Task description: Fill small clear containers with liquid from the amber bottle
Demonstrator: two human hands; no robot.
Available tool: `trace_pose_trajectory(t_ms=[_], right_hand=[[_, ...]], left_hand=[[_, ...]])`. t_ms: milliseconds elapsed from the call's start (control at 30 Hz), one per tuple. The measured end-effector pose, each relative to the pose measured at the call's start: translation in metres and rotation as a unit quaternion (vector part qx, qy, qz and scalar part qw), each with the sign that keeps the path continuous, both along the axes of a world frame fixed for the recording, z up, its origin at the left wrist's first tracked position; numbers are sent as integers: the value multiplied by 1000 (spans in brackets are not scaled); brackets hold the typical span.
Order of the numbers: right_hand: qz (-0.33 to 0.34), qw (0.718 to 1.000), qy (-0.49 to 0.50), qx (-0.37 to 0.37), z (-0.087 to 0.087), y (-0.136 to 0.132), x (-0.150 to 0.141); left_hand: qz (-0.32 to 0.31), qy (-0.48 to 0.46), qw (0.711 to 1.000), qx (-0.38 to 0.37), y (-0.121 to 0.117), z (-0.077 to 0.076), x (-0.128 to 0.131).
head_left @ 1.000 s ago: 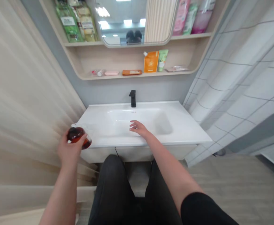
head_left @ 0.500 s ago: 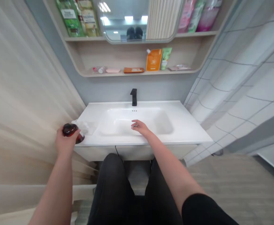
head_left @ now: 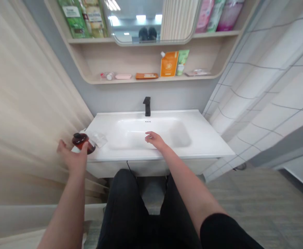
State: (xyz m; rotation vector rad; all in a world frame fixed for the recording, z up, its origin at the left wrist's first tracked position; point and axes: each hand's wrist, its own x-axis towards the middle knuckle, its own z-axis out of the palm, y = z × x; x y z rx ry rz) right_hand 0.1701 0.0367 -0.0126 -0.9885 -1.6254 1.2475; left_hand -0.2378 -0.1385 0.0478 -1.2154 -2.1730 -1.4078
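As the left hand is unclasping a rounded amber bottle near the white counter edge, the empty right hand is hovering over a wide basin.

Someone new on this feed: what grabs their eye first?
Likely the bright orange pouch, standing on the lower shelf beside a green tube. Next, the black faucet behind the white basin, then the amber bottle at the left end of the counter, with the spread left hand close by.
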Motion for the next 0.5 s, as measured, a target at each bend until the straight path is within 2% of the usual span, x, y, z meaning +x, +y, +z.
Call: trace_pose_trajectory(t_ms=[67, 100, 133, 167, 233, 267, 300, 400, 500], right_hand=[[-35, 999, -18, 11, -1, 2, 0], [-58, 998, -28, 18, -1, 3, 1], [-83, 996, -36, 25, -1, 4, 1], [-108, 993, -46, 32, -2, 5, 2], [-150, 985, -66, 44, -3, 7, 4], [-165, 982, -75, 46, -4, 8, 5], [-175, 980, -84, 43, -4, 8, 5], [-168, 980, -104, 20, -5, 6, 6], [-127, 985, -118, 18, -4, 4, 4]], left_hand=[[53, 31, 997, 39, -13, -1, 21], [38, 37, 998, 34, -15, -2, 35], [-15, 33, 999, 12, -13, -2, 50], [-98, 24, 995, -19, -6, -3, 68], [-281, 4, 954, -105, 20, -5, 103], [-346, -15, 928, -141, 36, -7, 120], [-385, -44, 907, -163, 54, -10, 134], [-397, -120, 889, -195, 97, -23, 160], [-382, -146, 886, -220, 114, -35, 161]])
